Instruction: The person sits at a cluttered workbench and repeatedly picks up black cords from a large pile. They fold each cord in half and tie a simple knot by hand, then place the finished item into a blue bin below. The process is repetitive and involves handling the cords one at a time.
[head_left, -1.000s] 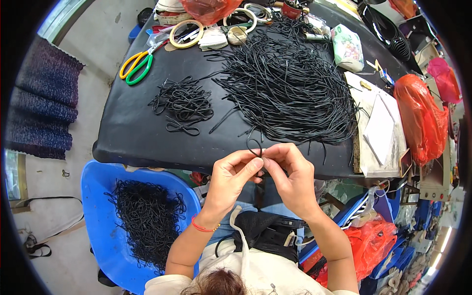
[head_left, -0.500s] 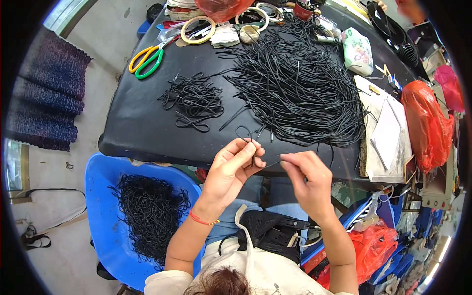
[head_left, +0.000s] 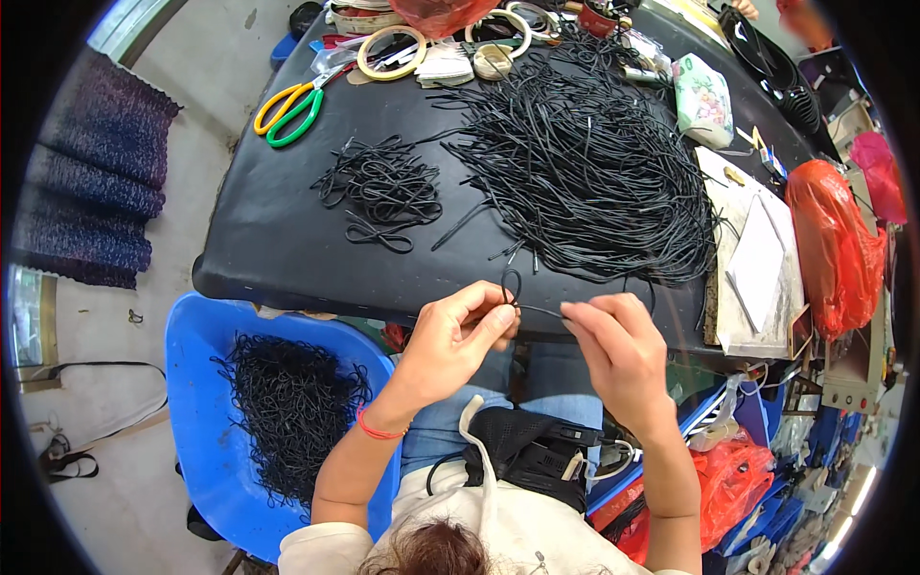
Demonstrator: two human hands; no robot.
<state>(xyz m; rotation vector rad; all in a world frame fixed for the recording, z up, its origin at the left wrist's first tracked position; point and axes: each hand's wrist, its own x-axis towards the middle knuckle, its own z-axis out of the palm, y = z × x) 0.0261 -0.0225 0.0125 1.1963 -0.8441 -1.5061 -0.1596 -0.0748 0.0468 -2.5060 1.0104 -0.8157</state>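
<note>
A thin black cord (head_left: 539,310) stretches between my two hands at the near edge of the table. My left hand (head_left: 458,337) pinches it, and a small loop of the cord stands up above the fingertips. The other end is pinched between thumb and fingers of my right hand (head_left: 618,350), a short way to the right. Beyond my hands spreads a large heap of straight black cords (head_left: 604,182). Left of that heap lies a smaller pile of looped black cords (head_left: 383,187).
A blue tub (head_left: 192,422) holding a tangle of black cords stands at lower left. Scissors (head_left: 292,113) with yellow and green handles, tape rolls (head_left: 392,53) and a tissue pack (head_left: 702,99) lie farther back. A white board (head_left: 757,278) and red bag (head_left: 834,249) are at right.
My right hand has drawn slightly to the right and down. My left hand has turned a little, and the loop above its fingers now looks smaller.
</note>
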